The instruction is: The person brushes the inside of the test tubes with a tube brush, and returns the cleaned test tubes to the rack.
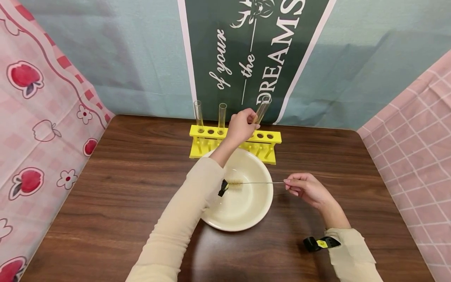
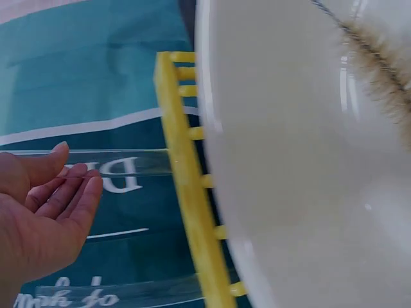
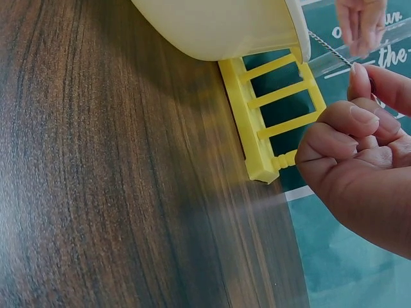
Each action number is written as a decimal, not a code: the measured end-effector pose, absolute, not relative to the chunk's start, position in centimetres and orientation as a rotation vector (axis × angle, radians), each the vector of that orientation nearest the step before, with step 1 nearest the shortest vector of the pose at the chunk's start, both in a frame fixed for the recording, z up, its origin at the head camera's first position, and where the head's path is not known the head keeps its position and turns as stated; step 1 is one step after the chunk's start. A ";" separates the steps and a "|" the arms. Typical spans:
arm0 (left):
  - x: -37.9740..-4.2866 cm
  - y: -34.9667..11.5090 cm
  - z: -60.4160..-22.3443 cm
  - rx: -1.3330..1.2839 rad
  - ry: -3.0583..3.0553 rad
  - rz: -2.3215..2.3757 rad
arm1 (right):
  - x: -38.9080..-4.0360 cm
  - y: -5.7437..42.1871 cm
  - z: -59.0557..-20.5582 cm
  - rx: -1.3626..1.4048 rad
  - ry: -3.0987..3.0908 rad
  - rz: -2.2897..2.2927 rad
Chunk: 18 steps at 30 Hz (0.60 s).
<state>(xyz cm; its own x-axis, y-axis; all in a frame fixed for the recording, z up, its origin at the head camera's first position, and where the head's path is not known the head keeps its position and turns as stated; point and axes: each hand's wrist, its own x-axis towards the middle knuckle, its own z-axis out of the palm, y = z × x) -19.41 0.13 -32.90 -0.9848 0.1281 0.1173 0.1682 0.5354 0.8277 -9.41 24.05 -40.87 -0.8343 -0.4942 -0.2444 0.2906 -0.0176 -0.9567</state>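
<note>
My left hand (image 1: 241, 126) pinches a clear glass test tube (image 1: 262, 109) between thumb and fingers. This tube leans to the right above the yellow rack (image 1: 276, 137), its lower end at the rack's top bar. Two more tubes, a left one (image 1: 198, 111) and a middle one (image 1: 222, 114), stand upright in the rack. The thin wire handle of a test tube brush (image 1: 235, 183) is pinched by my right hand (image 1: 307, 188). Its tan bristles hang over a cream basin (image 1: 268, 197); in the left wrist view the bristles (image 2: 385, 67) show close up.
The basin stands on a dark wood table (image 1: 116, 188), directly in front of the rack. Behind the rack hangs a teal and green cloth (image 1: 141, 58) with white lettering. Pink patterned cloths border the left and right sides. Black straps sit on both sleeves.
</note>
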 end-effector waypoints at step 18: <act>-15.8 -3.1 -28.3 -0.451 -2.822 -1.231 | -9.5 24.0 -40.7 -0.239 1.727 -1.903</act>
<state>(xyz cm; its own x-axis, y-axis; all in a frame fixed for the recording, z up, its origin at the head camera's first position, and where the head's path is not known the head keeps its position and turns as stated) -15.82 -3.09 -28.34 -0.9574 0.2512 0.1421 0.2750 0.6451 0.7129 -9.46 24.05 -40.68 -0.8311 -0.5065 -0.2296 0.2776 -0.0200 -0.9605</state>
